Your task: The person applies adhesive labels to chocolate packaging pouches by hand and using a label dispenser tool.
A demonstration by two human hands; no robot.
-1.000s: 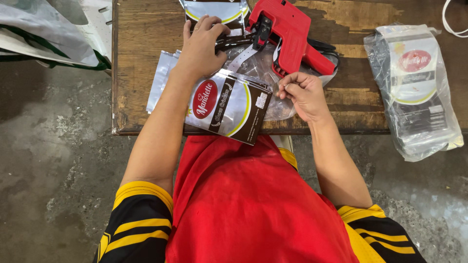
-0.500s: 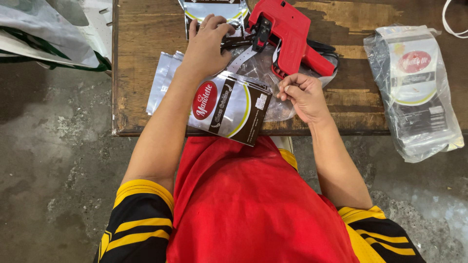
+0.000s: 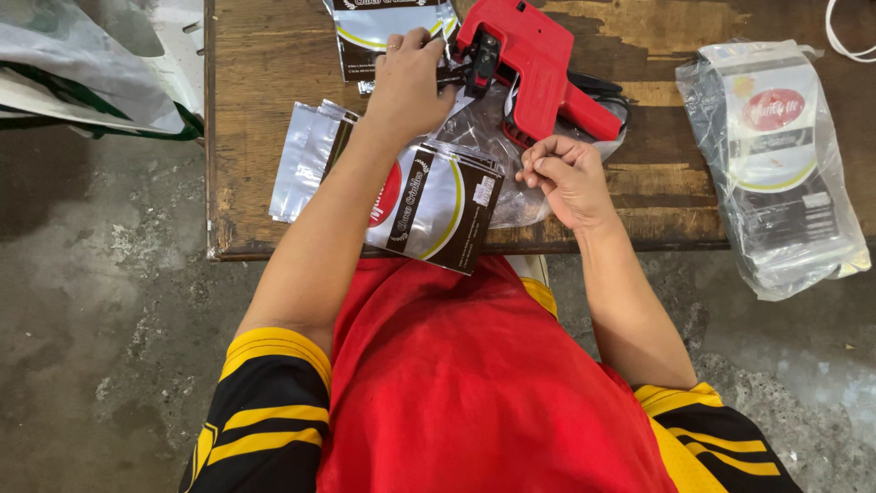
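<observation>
Head view: my left hand point(image 3: 408, 84) pinches the nose of the red label gun point(image 3: 529, 68) on the table point(image 3: 265, 137) — rigid, best held by its handle — right hand point(image 3: 568, 178) nipping a flimsy strip.

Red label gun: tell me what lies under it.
The red label gun rests on crumpled clear plastic spread over the wooden table. The left hand touches its front end. Whatever sits directly beneath the gun's body is covered.
</observation>
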